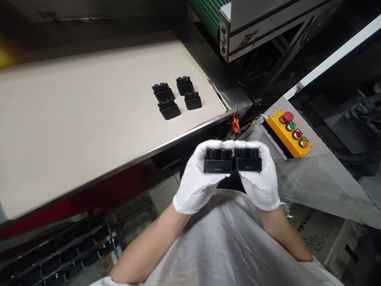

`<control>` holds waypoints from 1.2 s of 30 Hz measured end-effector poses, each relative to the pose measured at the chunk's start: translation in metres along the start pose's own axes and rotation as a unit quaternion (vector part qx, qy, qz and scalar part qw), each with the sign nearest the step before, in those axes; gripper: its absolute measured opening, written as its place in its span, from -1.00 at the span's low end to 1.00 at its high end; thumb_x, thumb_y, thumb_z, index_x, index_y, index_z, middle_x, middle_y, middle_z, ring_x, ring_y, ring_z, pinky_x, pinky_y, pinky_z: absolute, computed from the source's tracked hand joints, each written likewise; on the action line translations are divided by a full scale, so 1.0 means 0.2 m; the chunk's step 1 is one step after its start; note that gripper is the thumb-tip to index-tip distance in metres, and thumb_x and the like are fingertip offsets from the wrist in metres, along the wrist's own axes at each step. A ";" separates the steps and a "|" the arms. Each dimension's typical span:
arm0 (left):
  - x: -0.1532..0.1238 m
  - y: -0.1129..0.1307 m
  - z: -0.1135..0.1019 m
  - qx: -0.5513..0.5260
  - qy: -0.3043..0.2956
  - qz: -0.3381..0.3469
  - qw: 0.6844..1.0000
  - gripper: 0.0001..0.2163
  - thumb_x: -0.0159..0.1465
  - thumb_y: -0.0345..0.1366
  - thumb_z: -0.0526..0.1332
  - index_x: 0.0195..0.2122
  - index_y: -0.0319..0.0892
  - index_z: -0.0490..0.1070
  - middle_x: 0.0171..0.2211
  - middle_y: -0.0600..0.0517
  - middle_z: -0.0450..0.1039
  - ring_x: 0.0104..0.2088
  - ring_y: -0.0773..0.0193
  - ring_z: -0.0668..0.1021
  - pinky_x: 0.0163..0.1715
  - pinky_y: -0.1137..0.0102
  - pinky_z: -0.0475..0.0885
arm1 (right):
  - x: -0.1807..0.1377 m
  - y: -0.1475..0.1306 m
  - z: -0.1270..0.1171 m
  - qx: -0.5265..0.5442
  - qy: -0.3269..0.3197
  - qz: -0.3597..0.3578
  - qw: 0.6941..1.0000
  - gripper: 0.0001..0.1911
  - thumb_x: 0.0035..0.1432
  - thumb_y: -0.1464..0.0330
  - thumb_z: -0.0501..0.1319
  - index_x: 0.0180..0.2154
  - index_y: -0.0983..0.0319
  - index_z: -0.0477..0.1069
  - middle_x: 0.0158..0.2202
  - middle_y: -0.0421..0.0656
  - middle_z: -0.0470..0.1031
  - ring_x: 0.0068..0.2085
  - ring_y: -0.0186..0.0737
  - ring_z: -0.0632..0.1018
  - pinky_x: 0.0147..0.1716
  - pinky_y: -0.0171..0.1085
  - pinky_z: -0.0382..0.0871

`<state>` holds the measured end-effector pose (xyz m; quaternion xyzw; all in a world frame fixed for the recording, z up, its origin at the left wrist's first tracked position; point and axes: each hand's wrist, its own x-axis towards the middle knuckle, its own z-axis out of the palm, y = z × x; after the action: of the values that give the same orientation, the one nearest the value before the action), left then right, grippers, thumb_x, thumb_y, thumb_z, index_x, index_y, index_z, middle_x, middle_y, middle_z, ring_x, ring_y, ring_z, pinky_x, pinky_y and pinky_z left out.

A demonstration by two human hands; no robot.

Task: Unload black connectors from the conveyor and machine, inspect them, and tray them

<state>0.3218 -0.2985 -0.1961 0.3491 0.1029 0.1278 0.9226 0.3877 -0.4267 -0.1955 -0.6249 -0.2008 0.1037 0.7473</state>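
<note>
Connector housings (218, 161), two, black, butted side by side at centre frame, clenched by white-gloved left hand (195, 178) and right hand (258, 178); setting down would need fingers released; four more housings (169, 109) on cream worktop (74, 131), upper left; yellow push-button box (288, 133) right

L hand (195, 178) & R hand (257, 178), close together around the held connectors (232, 160), have free air fwd over the steel table edge (143, 149). On the table (89, 119), 4 blk connectors (175, 97) sit in a tight 2x2 w/ narrow gaps btw, blocking a low pass. To the R, orange fitting (235, 125) & yellow button box (288, 133) obstruct; conveyor housing (268, 28) overhangs the far corner.
</note>
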 end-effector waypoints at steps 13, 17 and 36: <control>0.05 -0.14 0.16 0.265 0.086 0.146 0.949 -0.56 0.17 -0.59 0.33 0.03 -0.04 0.58 0.11 0.03 0.55 0.24 -0.01 0.50 0.42 0.06 0.24 | -0.02 0.01 -0.04 -0.314 0.053 -0.100 0.943 -0.31 0.25 0.51 0.15 0.36 -0.05 0.27 0.31 -0.18 0.45 0.34 0.04 0.45 0.42 0.13 0.32; 0.07 -0.16 0.16 0.271 0.075 0.139 0.950 -0.51 0.17 -0.59 0.26 0.11 -0.07 0.55 0.17 0.03 0.53 0.28 -0.04 0.47 0.45 0.09 0.20 | -0.02 0.05 -0.05 -0.370 0.016 -0.126 0.920 -0.19 0.28 0.49 0.09 0.49 -0.03 0.01 0.41 -0.14 0.32 0.39 0.08 0.38 0.42 0.12 0.32; 0.04 -0.05 -0.09 0.290 -0.085 0.108 0.947 -0.35 0.29 -0.33 0.42 0.39 0.07 0.30 0.28 -0.03 0.44 0.32 -0.02 0.44 0.41 0.08 0.29 | -0.08 0.11 -0.12 -0.339 -0.029 -0.152 0.928 -0.30 0.35 0.34 0.25 0.44 -0.03 0.14 0.33 -0.12 0.43 0.29 0.04 0.51 0.30 0.09 0.46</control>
<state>0.3251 -0.2926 -0.2175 0.6200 0.0183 0.1609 0.7677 0.3849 -0.4499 -0.2223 -0.7996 -0.3383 -0.0676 0.4915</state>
